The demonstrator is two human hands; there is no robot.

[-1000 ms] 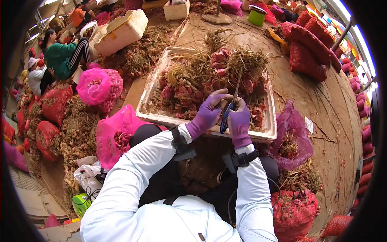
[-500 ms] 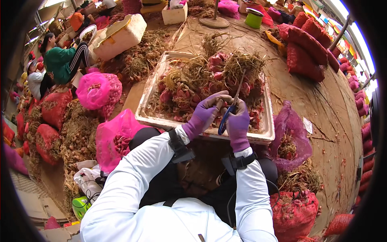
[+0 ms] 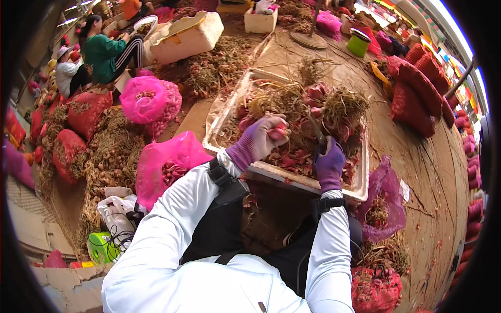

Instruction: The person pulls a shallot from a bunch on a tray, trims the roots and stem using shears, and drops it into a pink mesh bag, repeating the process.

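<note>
A pale foam tray (image 3: 292,180) in front of me holds bunches of reddish shallots (image 3: 314,95) with dry stalks, plus loose peelings. Over its near left part my left hand (image 3: 261,138), in a purple and grey glove, is closed around a small red shallot (image 3: 278,131). My gloved right hand (image 3: 330,163) grips scissors (image 3: 317,128) at the tray's right side. Their metal blades point away from me, toward the bunches; the handle is mostly hidden by my fingers.
A pink mesh bag (image 3: 169,166) sits left of the tray, and a purple mesh bag (image 3: 385,203) right of it. Red sacks (image 3: 415,101) lie at the far right. Two people sit at the far left near a large foam box (image 3: 188,39). A pole base (image 3: 309,40) stands beyond the tray.
My hands have drawn apart: the left now holds a shallot off to the left, the right has moved the scissors rightward. The whole view has shifted right and down.
</note>
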